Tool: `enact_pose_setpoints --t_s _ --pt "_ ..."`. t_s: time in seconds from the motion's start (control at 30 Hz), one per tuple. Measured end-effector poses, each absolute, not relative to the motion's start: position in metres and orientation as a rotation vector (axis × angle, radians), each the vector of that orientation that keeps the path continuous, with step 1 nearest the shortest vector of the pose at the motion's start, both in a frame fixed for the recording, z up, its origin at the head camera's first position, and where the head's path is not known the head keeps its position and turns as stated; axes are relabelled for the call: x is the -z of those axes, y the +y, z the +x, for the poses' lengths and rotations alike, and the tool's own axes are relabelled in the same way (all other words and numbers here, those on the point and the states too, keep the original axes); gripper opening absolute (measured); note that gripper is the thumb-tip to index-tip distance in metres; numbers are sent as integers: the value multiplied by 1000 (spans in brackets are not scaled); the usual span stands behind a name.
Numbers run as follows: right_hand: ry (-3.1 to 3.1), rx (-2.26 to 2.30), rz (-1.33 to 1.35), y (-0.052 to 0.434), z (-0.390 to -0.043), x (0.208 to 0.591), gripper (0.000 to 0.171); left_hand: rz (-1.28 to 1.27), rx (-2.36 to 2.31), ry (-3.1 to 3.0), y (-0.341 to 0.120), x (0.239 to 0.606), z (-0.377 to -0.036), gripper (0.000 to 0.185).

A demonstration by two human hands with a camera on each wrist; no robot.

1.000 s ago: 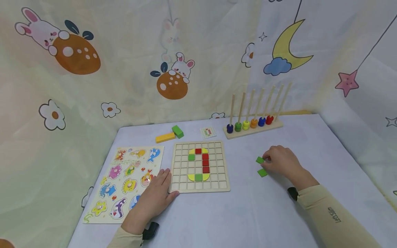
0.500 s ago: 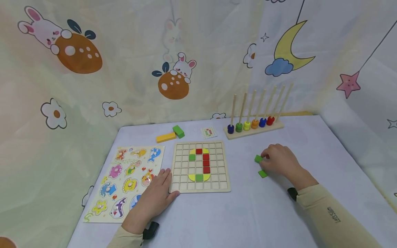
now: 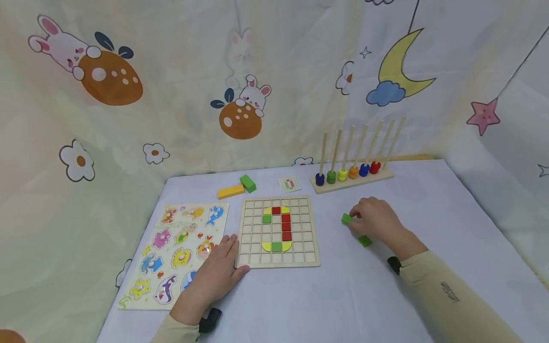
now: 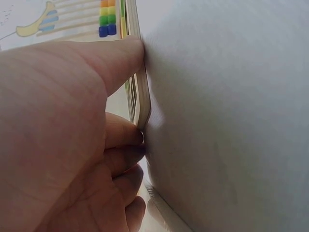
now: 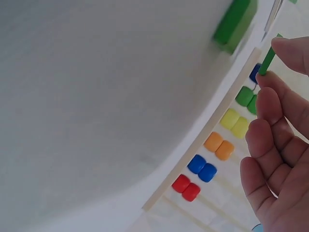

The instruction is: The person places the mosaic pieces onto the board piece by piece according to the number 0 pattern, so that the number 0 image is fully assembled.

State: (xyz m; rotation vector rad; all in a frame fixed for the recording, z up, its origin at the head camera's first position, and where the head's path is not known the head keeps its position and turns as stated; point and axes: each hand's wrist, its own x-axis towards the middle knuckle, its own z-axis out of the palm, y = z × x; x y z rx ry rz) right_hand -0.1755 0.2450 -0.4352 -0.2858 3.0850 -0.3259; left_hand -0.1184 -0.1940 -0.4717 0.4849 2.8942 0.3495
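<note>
Nearer the grid board (image 3: 277, 232), pinched green tile (image 3: 346, 218).

- Animal peg puzzle (image 3: 177, 250) lies at 9 o'clock on the table.
- Yellow block (image 3: 230, 191) touches a green block (image 3: 247, 183) at 11 o'clock.
- Bead rack (image 3: 351, 174) stands at 1 o'clock.
- Pattern card (image 3: 289, 184) lies at 12 o'clock.

The right hand (image 3: 375, 220) is now a little closer to the grid board (image 3: 278, 232) than a second ago, and it carries a green tile (image 3: 346, 218) pinched in its fingertips. That tile is lifted off the table (image 3: 343, 295) and sits nearer the board than before. The second green tile (image 3: 365, 241), once just ahead of the fingers, now lies beside the wrist.
</note>
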Motion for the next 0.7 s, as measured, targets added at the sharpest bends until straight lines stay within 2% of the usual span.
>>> enact_pose_setpoints --t_s 0.7 --pt "3101 285 -457 180 -191 427 21 520 -370 2906 -195 471 -119 84"
